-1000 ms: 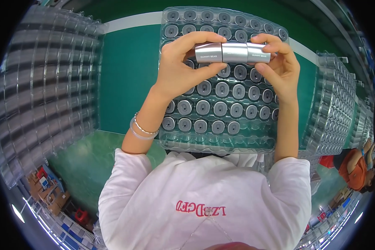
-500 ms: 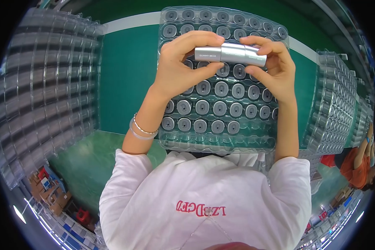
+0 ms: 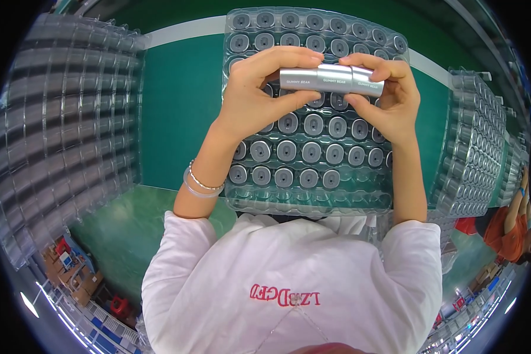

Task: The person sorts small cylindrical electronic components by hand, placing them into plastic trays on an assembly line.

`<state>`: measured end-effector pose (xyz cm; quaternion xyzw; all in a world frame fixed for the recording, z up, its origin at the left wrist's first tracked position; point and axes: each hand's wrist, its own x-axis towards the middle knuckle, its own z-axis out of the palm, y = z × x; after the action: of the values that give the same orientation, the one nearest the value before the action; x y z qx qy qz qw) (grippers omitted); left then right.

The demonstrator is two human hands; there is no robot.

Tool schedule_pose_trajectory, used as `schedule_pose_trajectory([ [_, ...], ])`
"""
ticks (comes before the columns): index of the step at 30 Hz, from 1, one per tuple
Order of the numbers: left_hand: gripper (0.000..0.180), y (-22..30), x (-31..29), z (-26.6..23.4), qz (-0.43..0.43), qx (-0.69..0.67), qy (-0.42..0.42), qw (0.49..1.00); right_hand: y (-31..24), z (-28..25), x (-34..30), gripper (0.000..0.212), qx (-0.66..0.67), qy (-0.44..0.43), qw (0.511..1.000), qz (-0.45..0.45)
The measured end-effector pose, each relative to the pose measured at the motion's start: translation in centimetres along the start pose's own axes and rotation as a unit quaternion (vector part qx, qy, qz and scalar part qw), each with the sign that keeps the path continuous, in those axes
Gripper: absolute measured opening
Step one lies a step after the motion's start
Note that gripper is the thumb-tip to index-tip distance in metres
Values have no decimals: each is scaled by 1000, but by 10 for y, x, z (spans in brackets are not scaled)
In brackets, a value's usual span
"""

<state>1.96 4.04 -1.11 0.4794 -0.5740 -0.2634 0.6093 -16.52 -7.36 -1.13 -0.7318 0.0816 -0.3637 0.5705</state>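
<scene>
A row of three short silver cylinders (image 3: 334, 79), joined or pressed end to end, lies sideways between my hands above a clear plastic tray (image 3: 307, 203). My left hand (image 3: 246, 97) pinches the left part of the row, fingers on the far side and thumb on the near side. In the same way my right hand (image 3: 397, 97) grips the right part. Light printing faces up on each cylinder. Below, rows of round grey-topped pieces (image 3: 286, 151) with a small dark hole stand in the tray's pockets; my hands hide some of them.
Tall stacks of clear trays (image 3: 65, 118) rise at the left. More filled trays (image 3: 472, 147) are stacked on the right of the green table (image 3: 180, 118). A person in an orange top (image 3: 507, 236) is at the far right. Cartons (image 3: 79, 280) lie at the lower left.
Both hands have shifted slightly right with the silver row. The cylinders have rolled a little, so the printing on the middle and right ones shows more clearly.
</scene>
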Motion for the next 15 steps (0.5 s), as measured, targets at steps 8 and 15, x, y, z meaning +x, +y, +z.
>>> schedule_pose_trajectory([
  [8,39,0,-1,-1,-14,3,-4,1000,1,-2,-1,41,-12,-29,999,-8],
  [15,39,2,-2,0,-50,-10,9,999,0,-2,2,39,-6,-17,1000,-6],
])
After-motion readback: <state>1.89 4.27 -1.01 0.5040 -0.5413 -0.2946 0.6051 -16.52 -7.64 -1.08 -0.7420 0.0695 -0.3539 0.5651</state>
